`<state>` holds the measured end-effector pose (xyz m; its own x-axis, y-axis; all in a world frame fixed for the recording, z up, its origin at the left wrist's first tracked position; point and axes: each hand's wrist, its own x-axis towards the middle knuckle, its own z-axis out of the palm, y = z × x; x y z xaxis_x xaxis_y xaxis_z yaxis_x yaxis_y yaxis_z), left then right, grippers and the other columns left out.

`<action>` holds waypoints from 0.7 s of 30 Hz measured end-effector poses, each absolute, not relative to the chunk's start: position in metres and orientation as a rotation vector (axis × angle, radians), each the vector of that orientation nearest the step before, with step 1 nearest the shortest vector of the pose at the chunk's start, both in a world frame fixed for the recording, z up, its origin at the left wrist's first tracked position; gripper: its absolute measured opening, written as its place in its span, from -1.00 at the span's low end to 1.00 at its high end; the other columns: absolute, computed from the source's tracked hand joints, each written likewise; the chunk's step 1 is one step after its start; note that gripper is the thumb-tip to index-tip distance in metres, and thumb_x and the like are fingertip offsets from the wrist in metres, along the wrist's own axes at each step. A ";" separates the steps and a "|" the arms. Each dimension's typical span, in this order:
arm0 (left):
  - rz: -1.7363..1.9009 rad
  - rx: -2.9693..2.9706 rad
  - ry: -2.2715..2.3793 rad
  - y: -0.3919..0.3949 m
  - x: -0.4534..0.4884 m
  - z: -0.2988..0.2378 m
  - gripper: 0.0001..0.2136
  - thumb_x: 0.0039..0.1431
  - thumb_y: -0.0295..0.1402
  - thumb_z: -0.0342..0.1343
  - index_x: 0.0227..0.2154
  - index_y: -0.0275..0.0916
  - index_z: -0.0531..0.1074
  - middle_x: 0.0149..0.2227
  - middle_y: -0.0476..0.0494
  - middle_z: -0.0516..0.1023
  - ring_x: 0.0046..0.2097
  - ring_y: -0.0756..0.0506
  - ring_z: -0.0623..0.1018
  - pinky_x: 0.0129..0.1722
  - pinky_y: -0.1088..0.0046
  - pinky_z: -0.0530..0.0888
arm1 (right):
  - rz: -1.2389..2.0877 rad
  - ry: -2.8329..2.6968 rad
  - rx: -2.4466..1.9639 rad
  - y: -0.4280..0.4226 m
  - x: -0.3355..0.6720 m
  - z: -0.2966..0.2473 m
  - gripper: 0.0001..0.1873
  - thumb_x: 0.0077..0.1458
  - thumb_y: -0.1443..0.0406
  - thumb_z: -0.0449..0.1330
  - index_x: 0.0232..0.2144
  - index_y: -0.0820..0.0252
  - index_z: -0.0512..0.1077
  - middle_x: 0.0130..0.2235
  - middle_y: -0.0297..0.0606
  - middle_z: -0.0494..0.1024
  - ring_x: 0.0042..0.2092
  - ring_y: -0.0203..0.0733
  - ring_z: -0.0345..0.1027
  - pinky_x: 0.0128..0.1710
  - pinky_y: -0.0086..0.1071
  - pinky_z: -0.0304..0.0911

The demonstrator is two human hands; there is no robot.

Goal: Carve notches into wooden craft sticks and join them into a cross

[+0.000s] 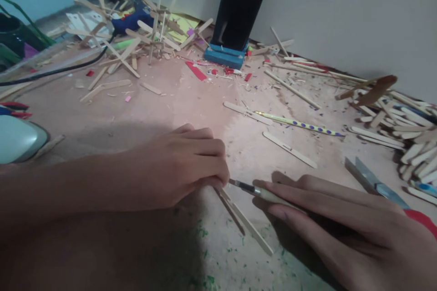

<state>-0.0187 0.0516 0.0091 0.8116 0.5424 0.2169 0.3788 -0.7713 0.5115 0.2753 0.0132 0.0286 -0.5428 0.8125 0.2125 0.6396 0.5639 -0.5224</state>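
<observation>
My left hand [191, 159] lies low over the tabletop, its fingers curled round craft sticks [251, 227]. Two stick ends poke out below the fingers toward the lower right, one pale and one darker; their other ends are hidden under the hand. Between thumb and fingers, my right hand [341, 223] grips a slim craft knife [269, 195] with a pale handle and a dark metal collar. The knife's tip reaches the left fingertips, close to the sticks. Just beyond the right hand lie scissors [378, 184] with red handles, partly covered by that hand.
A patterned pencil [303, 125] and a loose craft stick [290, 149] lie ahead. Heaped sticks [416, 136] fill the right side. Behind stand star-shaped stick assemblies [155, 32], a blue tool [133, 20] with a black cable, and a black post [244, 4] on a blue base.
</observation>
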 end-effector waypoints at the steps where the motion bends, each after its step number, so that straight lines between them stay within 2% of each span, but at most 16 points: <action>1: 0.487 2.523 0.708 0.052 -0.018 0.010 -0.84 0.52 -0.48 -0.01 -0.17 -0.20 0.46 -0.15 -0.01 0.52 -0.08 -0.09 0.43 0.02 0.35 0.27 | 0.558 -2.363 -1.198 0.013 0.278 0.029 -0.73 0.35 0.27 0.22 0.00 -0.25 0.57 -0.09 -0.49 0.73 -0.18 -0.22 0.65 -0.38 -0.48 0.53; 3: 0.510 2.493 0.780 0.051 -0.017 0.013 -0.83 0.52 -0.45 0.00 -0.16 -0.21 0.49 -0.15 -0.01 0.52 -0.08 -0.08 0.45 0.01 0.37 0.27 | 0.540 -2.357 -1.243 0.012 0.282 0.028 -0.70 0.35 0.26 0.22 0.03 -0.32 0.56 -0.05 -0.55 0.72 -0.16 -0.24 0.65 -0.32 -0.48 0.55; 7: 0.610 2.488 0.845 0.048 -0.018 0.015 -0.84 0.51 -0.45 0.03 -0.12 -0.23 0.53 -0.13 -0.03 0.52 -0.07 -0.06 0.47 0.02 0.40 0.31 | 0.413 -2.396 -1.260 0.013 0.285 0.028 -0.67 0.33 0.19 0.24 0.09 -0.32 0.55 -0.01 -0.59 0.71 -0.17 -0.21 0.67 -0.19 -0.44 0.61; 14: 0.614 2.588 0.804 0.049 -0.019 0.008 -0.82 0.48 -0.47 0.05 -0.13 -0.26 0.58 -0.13 -0.11 0.55 -0.08 -0.12 0.47 0.00 0.33 0.33 | 0.319 -2.448 -1.204 0.015 0.287 0.034 -0.71 0.35 0.31 0.20 0.00 -0.17 0.60 -0.10 -0.56 0.74 -0.29 -0.27 0.66 -0.23 -0.52 0.57; 17: 0.616 2.638 0.775 0.050 -0.019 0.007 -0.83 0.47 -0.48 0.07 -0.16 -0.26 0.59 -0.16 -0.11 0.55 -0.10 -0.13 0.47 -0.02 0.32 0.33 | 0.283 -2.493 -1.194 0.018 0.286 0.036 -0.74 0.36 0.31 0.20 -0.01 -0.13 0.60 -0.11 -0.54 0.74 -0.31 -0.30 0.65 -0.29 -0.54 0.54; 21: 0.560 2.577 0.850 0.049 -0.019 0.012 -0.77 0.50 -0.49 -0.01 -0.20 -0.28 0.56 -0.20 -0.09 0.54 -0.14 -0.11 0.47 -0.02 0.33 0.31 | 0.286 -2.412 -1.262 0.011 0.289 0.036 -0.75 0.34 0.34 0.21 -0.06 -0.13 0.59 -0.16 -0.52 0.74 -0.29 -0.30 0.64 -0.34 -0.54 0.49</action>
